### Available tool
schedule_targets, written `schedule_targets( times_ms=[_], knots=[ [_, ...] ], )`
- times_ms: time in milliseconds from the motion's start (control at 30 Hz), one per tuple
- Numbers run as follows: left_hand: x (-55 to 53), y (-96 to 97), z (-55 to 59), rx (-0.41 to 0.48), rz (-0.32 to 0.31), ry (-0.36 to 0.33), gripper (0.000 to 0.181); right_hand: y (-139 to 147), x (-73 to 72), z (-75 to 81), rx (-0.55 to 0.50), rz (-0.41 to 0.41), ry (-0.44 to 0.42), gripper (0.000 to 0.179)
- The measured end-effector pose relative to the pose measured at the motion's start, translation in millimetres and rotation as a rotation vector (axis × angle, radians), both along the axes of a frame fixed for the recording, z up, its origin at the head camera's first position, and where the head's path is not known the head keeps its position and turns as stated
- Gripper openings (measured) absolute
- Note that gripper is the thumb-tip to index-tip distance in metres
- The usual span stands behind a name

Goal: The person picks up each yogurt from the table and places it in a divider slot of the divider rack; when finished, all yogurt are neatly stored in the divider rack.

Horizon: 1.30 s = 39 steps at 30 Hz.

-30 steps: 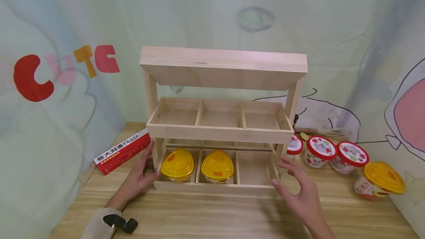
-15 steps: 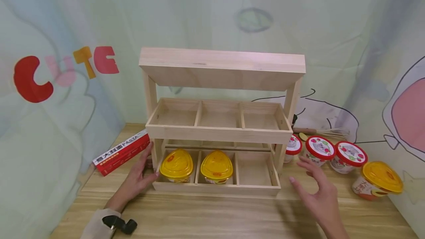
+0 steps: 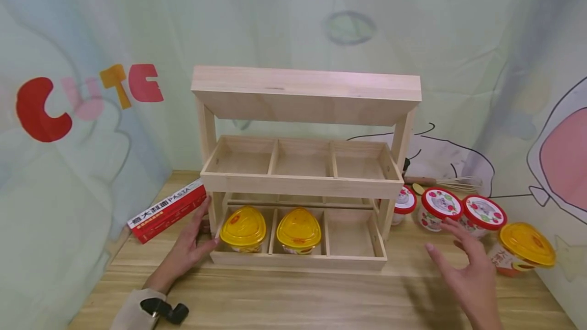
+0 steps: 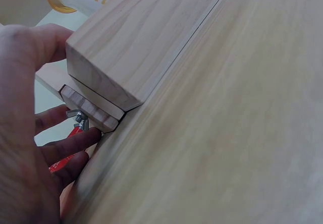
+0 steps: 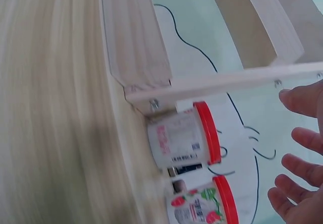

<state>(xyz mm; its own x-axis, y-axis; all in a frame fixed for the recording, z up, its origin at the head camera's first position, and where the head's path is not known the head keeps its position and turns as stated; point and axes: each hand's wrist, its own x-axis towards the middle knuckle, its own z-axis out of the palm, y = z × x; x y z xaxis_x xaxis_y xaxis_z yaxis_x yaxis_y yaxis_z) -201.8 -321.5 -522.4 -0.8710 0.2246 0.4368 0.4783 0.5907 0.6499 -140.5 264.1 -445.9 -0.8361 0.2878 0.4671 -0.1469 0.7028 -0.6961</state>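
Observation:
A two-tier wooden display rack (image 3: 302, 186) stands on the table, each tier split into three compartments. My left hand (image 3: 187, 249) holds its lower left corner; in the left wrist view the thumb lies at the tray's front corner and the fingers reach round the side by a wing nut (image 4: 79, 118). Two yellow-lidded cups (image 3: 243, 226) sit in the left and middle lower compartments. My right hand (image 3: 471, 271) is in the air right of the rack, fingers spread, holding nothing. Nearest it are red-lidded tubs (image 3: 442, 203) and another yellow-lidded cup (image 3: 526, 244).
A red pasta box (image 3: 167, 210) lies left of the rack, beyond my left hand. A whisk (image 3: 458, 184) lies behind the tubs at the back right. Printed curtains (image 3: 293, 24) close off the back and sides of the table.
My right hand has moved away from the rack's lower right corner, rightward toward the tubs and the loose yellow-lidded cup. The left hand stays at the rack's left corner.

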Motion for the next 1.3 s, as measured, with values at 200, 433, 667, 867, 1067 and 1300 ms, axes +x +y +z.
schedule_targets(
  times_ms=[200,433,667,867,1067,1300],
  knots=[
    [0.3,-0.1,1.0,0.007,0.0,0.001,0.11,16,-0.4,6.1,0.021,-0.088,-0.018,0.055],
    [0.2,-0.4,-0.4,0.003,0.003,0.003,0.109,37,-2.0,8.9,0.051,-0.161,0.027,0.056],
    [-0.9,-0.4,-1.8,0.018,0.011,-0.023,0.11,55,-1.9,11.2,-0.002,-0.243,-0.05,0.057],
    [-1.5,-0.1,-0.8,0.015,0.009,-0.035,0.11,73,-4.6,14.3,-0.022,-0.283,-0.041,0.056],
    [-0.9,0.7,-0.2,0.008,0.001,-0.025,0.11,90,-5.0,13.4,-0.003,-0.322,-0.068,0.057],
    [-1.1,-0.7,-0.8,0.009,-0.002,-0.017,0.109,103,-5.6,10.0,0.001,-0.349,-0.152,0.061]
  ],
)
